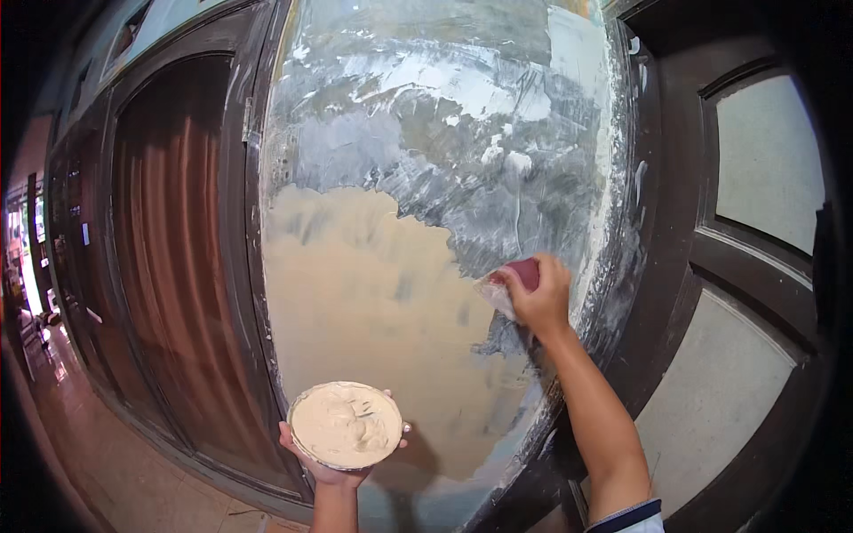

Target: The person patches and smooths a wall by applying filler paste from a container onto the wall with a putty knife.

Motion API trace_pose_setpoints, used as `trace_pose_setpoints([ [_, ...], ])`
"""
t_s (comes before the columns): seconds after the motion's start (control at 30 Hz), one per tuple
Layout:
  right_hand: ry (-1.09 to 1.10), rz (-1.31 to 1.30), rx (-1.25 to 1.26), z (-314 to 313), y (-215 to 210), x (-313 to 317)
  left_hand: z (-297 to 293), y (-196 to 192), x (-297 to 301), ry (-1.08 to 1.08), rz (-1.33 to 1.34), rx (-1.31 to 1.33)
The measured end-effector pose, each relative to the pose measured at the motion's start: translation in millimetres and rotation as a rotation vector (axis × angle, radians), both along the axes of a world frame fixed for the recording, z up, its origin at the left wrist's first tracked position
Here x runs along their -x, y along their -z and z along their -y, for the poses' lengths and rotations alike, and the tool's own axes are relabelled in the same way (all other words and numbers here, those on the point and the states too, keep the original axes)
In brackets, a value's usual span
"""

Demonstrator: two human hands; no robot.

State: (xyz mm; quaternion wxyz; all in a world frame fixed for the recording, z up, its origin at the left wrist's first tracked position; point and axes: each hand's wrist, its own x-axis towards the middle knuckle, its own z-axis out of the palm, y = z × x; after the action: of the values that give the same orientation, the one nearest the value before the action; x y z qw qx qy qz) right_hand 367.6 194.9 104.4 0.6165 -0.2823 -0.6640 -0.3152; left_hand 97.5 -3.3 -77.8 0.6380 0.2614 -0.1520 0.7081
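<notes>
One scraper point(528, 272) with a dark red grip is against the wall point(426, 169), at the right edge of the beige coat point(355, 284). The right hand point(546, 300) pinches it between thumb and fingers. Lower left, one round bowl point(347, 465) of beige paste point(338, 422) sits on the left hand point(329, 474), whose fingers spread around its sides. Two pale panels point(769, 160) fill the dark frame point(751, 282) at right; one brown curtain point(178, 222) hangs at left.
</notes>
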Motion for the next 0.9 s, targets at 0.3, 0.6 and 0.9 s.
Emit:
trace_pose_setpoints([
  [0.3, -0.018, 0.397, 0.041, 4.2, 14.4, -4.2, 0.8, 8.0, 17.7, -0.135, -0.166, -0.039],
  [0.6, -0.088, 0.412, 0.068, 9.0, 26.6, -2.8, -1.8, 4.2, 13.1, -0.052, -0.070, -0.050],
  [0.9, -0.066, 0.339, 0.040, 6.9, 22.2, -12.3, 0.9, 0.1, 18.0, -0.137, -0.213, -0.069],
])
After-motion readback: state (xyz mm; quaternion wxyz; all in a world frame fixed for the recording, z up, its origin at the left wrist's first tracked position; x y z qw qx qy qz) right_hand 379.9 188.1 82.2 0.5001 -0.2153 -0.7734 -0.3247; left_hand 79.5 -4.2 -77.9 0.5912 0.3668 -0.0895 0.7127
